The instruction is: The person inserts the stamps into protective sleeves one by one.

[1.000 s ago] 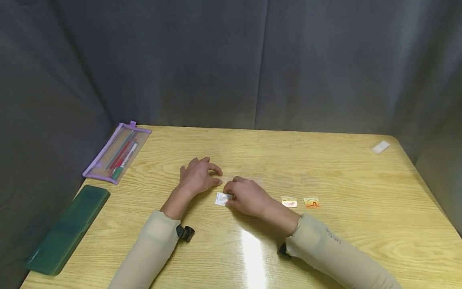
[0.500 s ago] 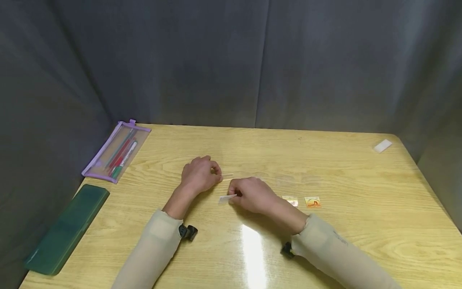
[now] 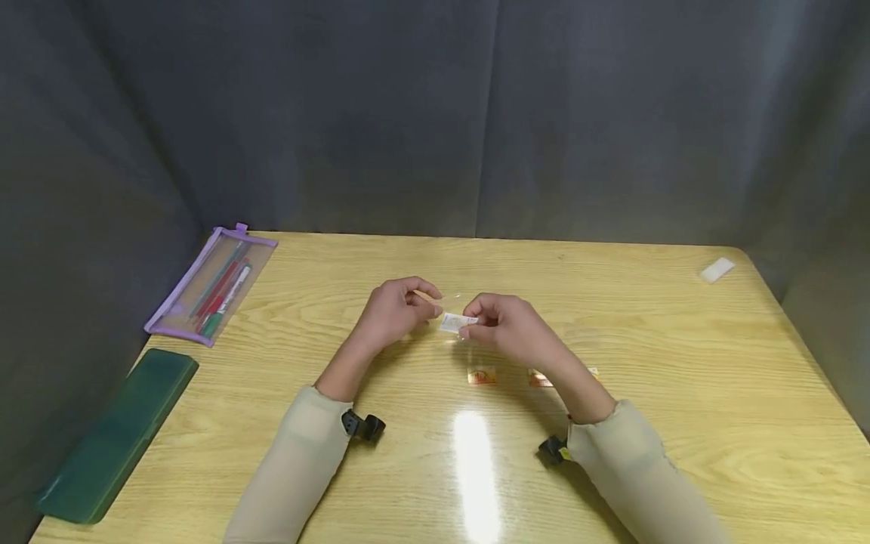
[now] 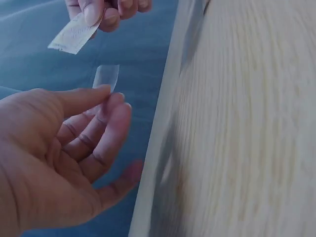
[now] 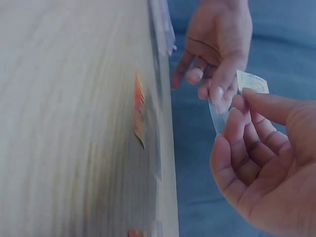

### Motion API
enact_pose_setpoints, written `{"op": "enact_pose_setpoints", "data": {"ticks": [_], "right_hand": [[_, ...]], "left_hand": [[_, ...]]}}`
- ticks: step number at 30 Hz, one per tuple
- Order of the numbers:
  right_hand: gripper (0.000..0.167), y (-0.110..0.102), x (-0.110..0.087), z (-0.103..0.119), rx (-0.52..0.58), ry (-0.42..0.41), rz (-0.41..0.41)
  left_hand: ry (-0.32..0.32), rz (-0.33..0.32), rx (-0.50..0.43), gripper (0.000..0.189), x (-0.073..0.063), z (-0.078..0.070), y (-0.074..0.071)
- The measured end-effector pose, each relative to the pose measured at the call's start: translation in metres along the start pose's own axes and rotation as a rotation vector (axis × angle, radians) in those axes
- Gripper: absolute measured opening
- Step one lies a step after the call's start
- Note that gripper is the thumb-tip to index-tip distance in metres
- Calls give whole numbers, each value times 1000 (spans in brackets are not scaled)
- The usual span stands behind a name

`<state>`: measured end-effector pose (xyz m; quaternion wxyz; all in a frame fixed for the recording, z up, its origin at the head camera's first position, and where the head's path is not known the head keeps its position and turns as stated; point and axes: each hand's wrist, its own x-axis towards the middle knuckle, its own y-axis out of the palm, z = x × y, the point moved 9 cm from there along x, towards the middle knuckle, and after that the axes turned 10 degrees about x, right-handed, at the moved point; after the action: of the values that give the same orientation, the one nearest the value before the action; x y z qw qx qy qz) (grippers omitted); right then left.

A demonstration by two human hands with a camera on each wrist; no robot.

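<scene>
My left hand (image 3: pixel 401 313) pinches a small clear plastic sleeve (image 4: pixel 106 76) between thumb and fingertips, the sleeve sticking out beyond them. Facing it, my right hand (image 3: pixel 513 329) pinches a postage stamp (image 3: pixel 454 323) with toothed edges, its pale side showing in the head view. Stamp and sleeve are close together above the table; in the left wrist view a gap shows between them. Nearer me on the table lie an orange stamp (image 3: pixel 482 375) and another stamp (image 3: pixel 540 378), the latter partly covered by my right wrist. One more peeks out beyond the wrist.
A purple-edged mesh pouch (image 3: pixel 211 287) with pens lies at the back left. In front of it is a dark green case (image 3: pixel 118 434). A white block (image 3: pixel 717 270) sits at the back right corner. Grey curtains (image 3: pixel 340 113) enclose the table.
My left hand has taken hold of the clear sleeve. Both hands have risen and moved away from me and to the right, the stamp with them. An orange stamp has come into view.
</scene>
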<state>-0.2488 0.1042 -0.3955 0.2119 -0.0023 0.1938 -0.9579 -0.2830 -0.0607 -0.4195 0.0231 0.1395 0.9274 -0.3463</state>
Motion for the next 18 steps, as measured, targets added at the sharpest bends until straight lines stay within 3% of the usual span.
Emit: {"op": "enact_pose_setpoints", "data": {"ticks": [8, 14, 18], "right_hand": [[13, -21, 2, -7, 72, 51, -41], [17, -29, 1, 2, 141, 15, -84], [21, -34, 0, 3, 140, -3, -105]], "left_hand": [[18, 69, -317, 29, 0, -5, 6], [-3, 75, -411, 39, 0, -3, 6], [-9, 74, -447, 33, 0, -3, 6]]}}
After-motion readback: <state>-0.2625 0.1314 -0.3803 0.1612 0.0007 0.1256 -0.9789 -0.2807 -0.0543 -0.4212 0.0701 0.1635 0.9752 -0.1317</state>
